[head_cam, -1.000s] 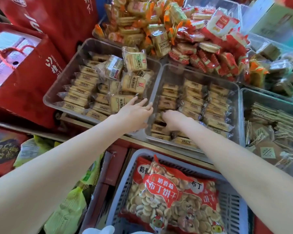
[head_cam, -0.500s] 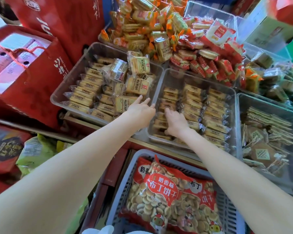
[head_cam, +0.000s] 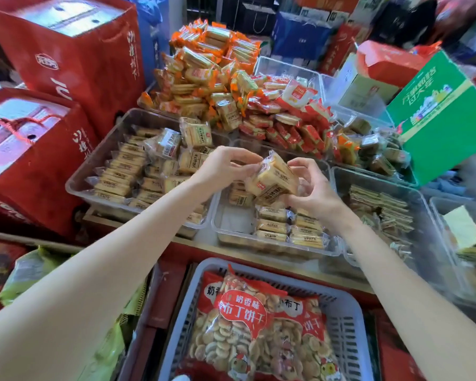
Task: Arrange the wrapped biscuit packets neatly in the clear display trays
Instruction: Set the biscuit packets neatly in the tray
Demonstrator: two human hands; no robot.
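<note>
Biscuit packets (head_cam: 272, 181), a small stack in crinkly film, sit clamped between left hand (head_cam: 226, 166) and right hand (head_cam: 311, 188) above the middle tray (head_cam: 231, 224). Fingers pinch both ends. Likely light, slippery and crumbly: grip the flat sides gently, not the loose seals.

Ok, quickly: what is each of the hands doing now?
Left hand: pinches the packets.
Right hand: holds the same packets.
</note>
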